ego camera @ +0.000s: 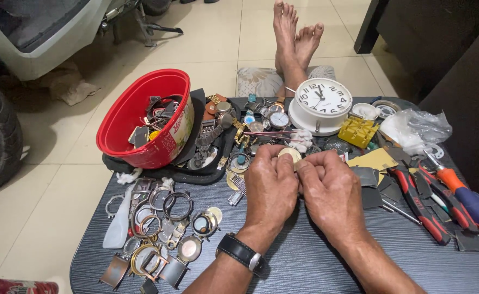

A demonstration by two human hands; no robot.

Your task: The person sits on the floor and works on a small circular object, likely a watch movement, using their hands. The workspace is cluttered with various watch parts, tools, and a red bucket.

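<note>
**Pale round disc held over a crowded dark worktop**

Dark, wood-grained table (315, 256) surface is covered with watch parts and tools. A small pale round disc (290, 154) is pinched between the fingertips of both hands at the middle of the table: the left hand (270, 188), with a black-strapped wristwatch (242, 253) on its wrist, is curled closed around the disc's near-left edge, and the right hand (332, 193) is closed on it from the right.

Just beyond the hands, a heap of watch faces and straps (234, 128) is spread, crowding the space ahead of the fingers. A red oval bowl (141, 117) with a printed label band on its side is tipped against a black tray at the left rear. A white round alarm clock (322, 103) is set at the rear centre, with a yellow plastic block (358, 130) beside it and a crumpled clear plastic bag (419, 128) further right. Red-handled pliers (422, 204) and an orange-and-blue screwdriver (465, 196) are laid near the right hand. Empty watch cases and rings (157, 228) are scattered well left of the left hand. A red drink can (16, 287) is seen at the bottom-left corner.
</note>
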